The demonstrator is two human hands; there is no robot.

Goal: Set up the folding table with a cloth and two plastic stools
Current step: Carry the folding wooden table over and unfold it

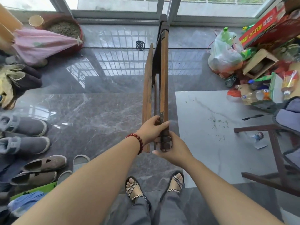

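We grasp the folded wooden table [163, 70] on edge above the grey marble floor [90, 108], left hand [151, 127] and right hand [174, 147] both curled round its near end.

We stand in a lived-in home, just inside sliding glass doors [113, 15]. Worn shoes [30, 125] line the polished grey tiled floor [97, 111], a mosquito coil [140, 45] lies near the threshold, and a plastic bag [224, 56] of drink bottles and a red carton [266, 28] crowd one side.
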